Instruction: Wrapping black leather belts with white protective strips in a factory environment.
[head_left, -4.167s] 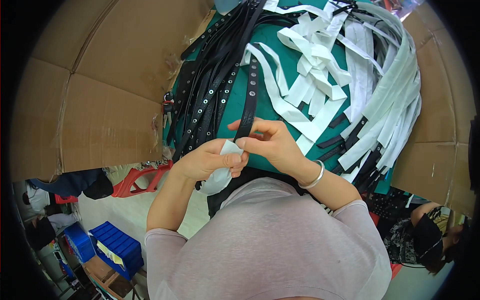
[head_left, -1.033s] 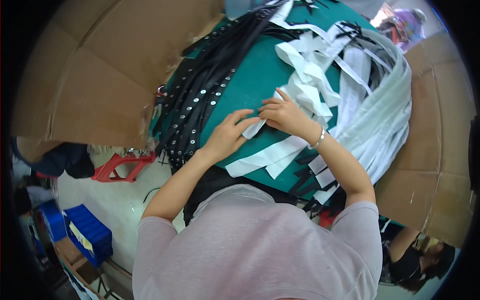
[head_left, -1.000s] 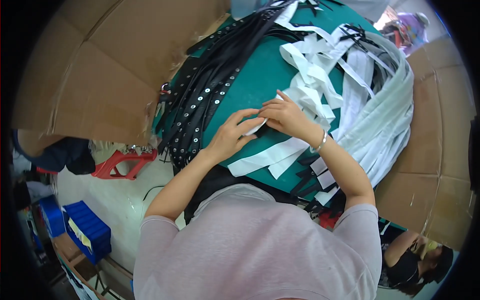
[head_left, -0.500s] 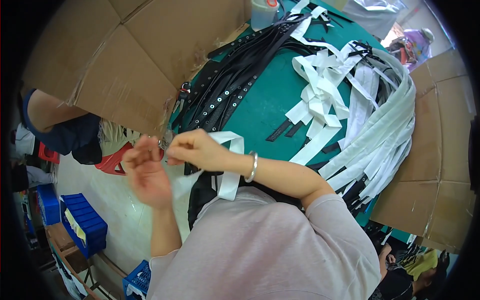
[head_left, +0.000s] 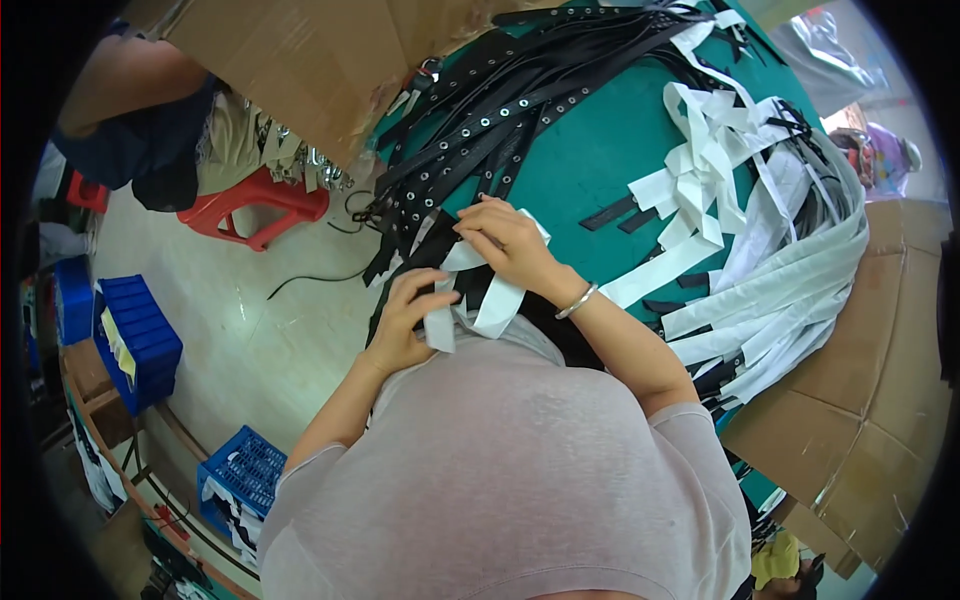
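At the table's near edge, a white strip (head_left: pixel 499 303) lies in loose loops between my hands and hangs toward my lap. My left hand (head_left: pixel 402 322) has its fingers bent around an end of it. My right hand (head_left: pixel 522 250) is closed over another part of it, thumb and fingers close together; its fingertips hide the exact grip. Beneath and beyond the hands are black straps with metal eyelets (head_left: pixel 480 125), bunched across the green table (head_left: pixel 590 150).
To the right lie a tangle of white strips (head_left: pixel 700 160) and a thick bundle of white straps (head_left: pixel 790 300). Cardboard (head_left: pixel 850 370) stands at the right, more cardboard (head_left: pixel 290 60) at the far left. A red stool (head_left: pixel 255 205) and blue crates (head_left: pixel 145 340) are on the left floor.
Both hands have come down from the raised position at the left to the table's near edge. The left hand has closed on the white strip. The view has shifted left.
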